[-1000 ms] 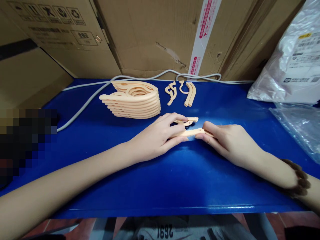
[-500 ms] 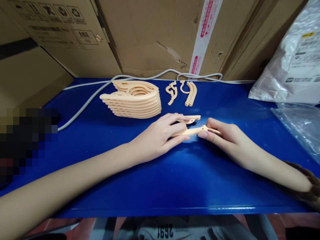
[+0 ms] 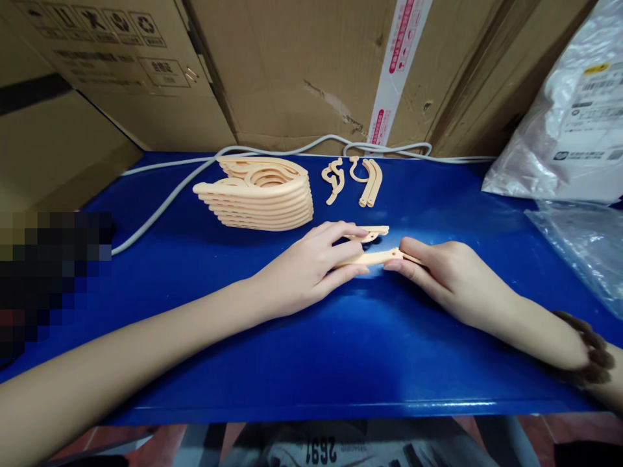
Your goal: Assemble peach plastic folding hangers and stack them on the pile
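My left hand (image 3: 321, 259) is closed on a cream plastic folding-hanger piece (image 3: 377, 258), with the thumb below and fingers over it. Under its forefinger, a second cream arm of the piece (image 3: 377, 231) sticks out to the right. My right hand (image 3: 433, 266) pinches the near arm's right end, where a small hole shows, together with a thin cream part (image 3: 413, 259). How the two parts join is hidden by the fingers. Behind the left hand stands a neat stack of cream folded hangers (image 3: 263, 201).
Loose cream hook parts (image 3: 335, 180) and two curved arms (image 3: 371, 183) lie at the back of the blue table (image 3: 311, 363). A white cable (image 3: 165, 217) runs along the cardboard boxes (image 3: 302, 71). Plastic bags (image 3: 555, 130) sit at the right.
My right hand has turned slightly at the wrist, its back now more upward, and the thin part tilts a little more. The left hand has hardly moved.
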`<move>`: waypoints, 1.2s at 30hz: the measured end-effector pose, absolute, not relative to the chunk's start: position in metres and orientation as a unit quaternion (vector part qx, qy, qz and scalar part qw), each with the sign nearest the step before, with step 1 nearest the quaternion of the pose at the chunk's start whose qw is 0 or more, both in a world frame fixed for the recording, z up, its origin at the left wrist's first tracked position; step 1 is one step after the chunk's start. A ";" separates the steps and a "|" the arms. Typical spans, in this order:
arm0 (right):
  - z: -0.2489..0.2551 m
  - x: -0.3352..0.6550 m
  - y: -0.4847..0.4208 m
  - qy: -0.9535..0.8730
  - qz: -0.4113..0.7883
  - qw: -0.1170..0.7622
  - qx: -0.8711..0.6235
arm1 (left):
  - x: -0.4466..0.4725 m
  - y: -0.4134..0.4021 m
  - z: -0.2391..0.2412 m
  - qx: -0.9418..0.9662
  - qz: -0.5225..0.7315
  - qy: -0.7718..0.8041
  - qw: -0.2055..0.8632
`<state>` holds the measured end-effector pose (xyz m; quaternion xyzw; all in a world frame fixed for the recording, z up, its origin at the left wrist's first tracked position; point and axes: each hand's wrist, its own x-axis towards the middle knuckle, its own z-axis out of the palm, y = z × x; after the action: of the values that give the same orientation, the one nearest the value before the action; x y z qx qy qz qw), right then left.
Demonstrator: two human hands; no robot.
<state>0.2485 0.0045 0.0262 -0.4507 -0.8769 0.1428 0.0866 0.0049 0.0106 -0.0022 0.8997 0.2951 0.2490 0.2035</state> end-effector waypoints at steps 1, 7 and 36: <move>0.025 0.249 0.004 -0.881 0.126 0.084 -0.448 | 0.005 0.010 -0.002 0.899 0.249 0.295 0.204; 0.023 0.251 0.002 -0.893 0.050 0.085 -0.438 | 0.004 0.010 -0.001 0.897 0.247 0.298 0.212; 0.026 0.249 0.005 -0.840 0.255 0.150 -0.455 | 0.005 0.011 -0.004 0.899 0.256 0.298 0.194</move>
<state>0.2488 0.0053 0.0259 -0.4550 -0.8400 0.2549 0.1499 0.0048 0.0112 -0.0036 0.8987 0.2981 0.2564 0.1944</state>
